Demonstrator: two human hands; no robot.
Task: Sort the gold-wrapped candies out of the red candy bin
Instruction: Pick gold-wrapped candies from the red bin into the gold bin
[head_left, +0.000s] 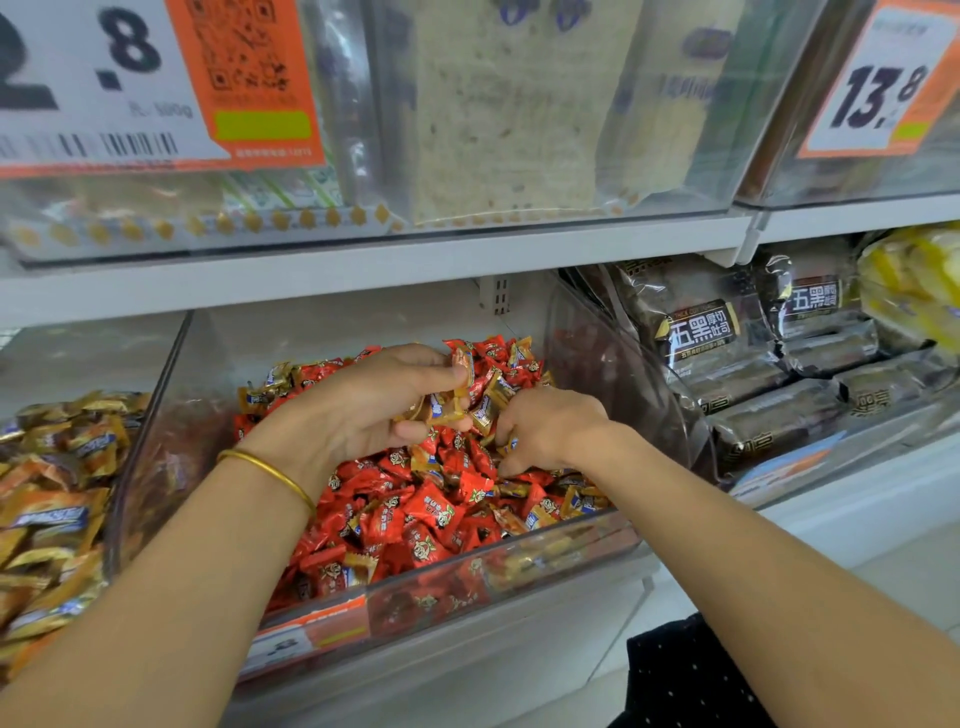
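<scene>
Shop shelf, clear bins under price tags. Middle bin full of red candies with gold candies mixed in, gold heap in the bin to its left. Both arms reaching in, bangle on left wrist. Left hand curled round a bunch of gold candies above the pile. Right hand just beside, fingers hooked into the pile, can't tell if gripping any

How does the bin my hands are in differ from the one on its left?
The middle clear plastic bin holds mostly red-wrapped candies with gold-wrapped candies mixed in; the left clear plastic bin holds only gold and orange wrappers. The left hand and right hand are in the middle bin, not the left bin. Both are clear, side by side.
</scene>
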